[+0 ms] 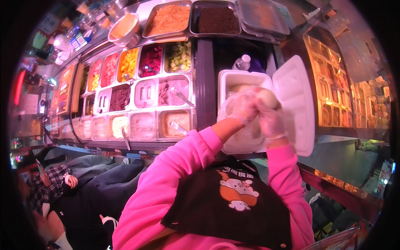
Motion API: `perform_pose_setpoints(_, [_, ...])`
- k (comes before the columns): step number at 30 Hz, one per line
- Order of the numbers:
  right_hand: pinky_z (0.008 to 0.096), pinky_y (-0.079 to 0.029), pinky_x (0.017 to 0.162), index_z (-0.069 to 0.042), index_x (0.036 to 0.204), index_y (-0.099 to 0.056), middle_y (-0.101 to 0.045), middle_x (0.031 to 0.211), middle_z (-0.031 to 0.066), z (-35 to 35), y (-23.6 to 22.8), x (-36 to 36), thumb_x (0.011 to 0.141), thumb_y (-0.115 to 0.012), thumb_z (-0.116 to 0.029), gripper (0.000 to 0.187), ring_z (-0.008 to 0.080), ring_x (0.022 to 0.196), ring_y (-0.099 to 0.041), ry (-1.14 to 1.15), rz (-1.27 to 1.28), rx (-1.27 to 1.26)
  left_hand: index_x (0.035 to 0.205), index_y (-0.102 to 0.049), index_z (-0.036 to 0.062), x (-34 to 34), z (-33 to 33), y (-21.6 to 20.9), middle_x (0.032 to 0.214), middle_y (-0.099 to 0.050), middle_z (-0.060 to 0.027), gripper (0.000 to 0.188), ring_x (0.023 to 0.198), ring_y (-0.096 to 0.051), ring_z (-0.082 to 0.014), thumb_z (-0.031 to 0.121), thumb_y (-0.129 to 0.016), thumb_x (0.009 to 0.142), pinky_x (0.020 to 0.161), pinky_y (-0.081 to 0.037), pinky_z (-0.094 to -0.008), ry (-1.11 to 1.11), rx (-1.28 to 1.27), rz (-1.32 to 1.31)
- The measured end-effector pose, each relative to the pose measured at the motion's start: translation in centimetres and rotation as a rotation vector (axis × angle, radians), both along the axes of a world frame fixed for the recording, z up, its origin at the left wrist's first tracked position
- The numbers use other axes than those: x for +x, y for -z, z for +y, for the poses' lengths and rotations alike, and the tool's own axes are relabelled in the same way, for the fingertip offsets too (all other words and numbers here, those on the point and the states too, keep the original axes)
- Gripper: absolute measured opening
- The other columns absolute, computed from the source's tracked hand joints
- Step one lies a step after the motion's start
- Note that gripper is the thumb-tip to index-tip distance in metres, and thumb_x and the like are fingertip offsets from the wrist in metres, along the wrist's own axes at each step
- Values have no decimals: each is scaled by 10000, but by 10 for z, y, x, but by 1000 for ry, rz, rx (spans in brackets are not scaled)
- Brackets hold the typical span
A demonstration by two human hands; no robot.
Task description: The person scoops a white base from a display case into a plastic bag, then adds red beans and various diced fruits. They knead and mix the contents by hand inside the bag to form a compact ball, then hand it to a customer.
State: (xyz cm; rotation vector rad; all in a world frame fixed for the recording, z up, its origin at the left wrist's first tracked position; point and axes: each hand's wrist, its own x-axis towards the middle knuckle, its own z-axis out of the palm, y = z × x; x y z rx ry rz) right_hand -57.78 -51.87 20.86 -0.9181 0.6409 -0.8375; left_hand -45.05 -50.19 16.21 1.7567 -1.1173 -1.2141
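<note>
An open white foam takeaway box (233, 77) lies on the dark counter, its lid (296, 104) flipped out to the right. Both my hands wear thin clear plastic gloves and meet above the box. My left hand (243, 109) and my right hand (270, 114) together press a pale rounded lump of food (266, 98) wrapped in clear plastic film (227, 109). More pale food sits inside the box beneath the hands. My sleeves are bright pink, over a black apron with an orange and white cartoon print.
Left of the box, a steel topping station (196, 96) holds several trays of cut fruit, pastes and powders, some with spoons. Metal pans of crumbs (168, 18) stand behind. A clear bottle (243, 62) stands behind the box. A seated person in plaid (50, 183) is at lower left.
</note>
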Motion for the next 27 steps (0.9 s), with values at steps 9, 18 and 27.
perform_pose_setpoints(9, [341,-569,880,42,1550,-359,-585,1314,240,48,-54,-34,1018,-668,-251,682,267,1028,-655,45,-317,57,1128,-764,114,6,5,7,1089,-729,-166,419,1041,-681,-395,445,-658,894,999,-479,-518,339,-769,-494])
perform_pose_setpoints(18, [396,-584,1001,81,1467,-457,-548,1409,333,88,-45,-42,1080,-511,-131,445,391,1201,-659,411,26,252,1223,-758,140,-4,30,12,1315,-673,-133,446,1327,-530,-349,441,-590,940,1114,-159,-790,1015,6,-966])
perform_pose_setpoints(27, [432,-565,1008,19,1606,-308,-434,1597,148,126,-71,-57,1011,-597,-38,663,359,1189,-676,656,353,-344,1021,-700,76,61,33,3,1004,-715,-162,168,978,-705,-318,176,-655,893,770,-563,-453,294,-241,-854])
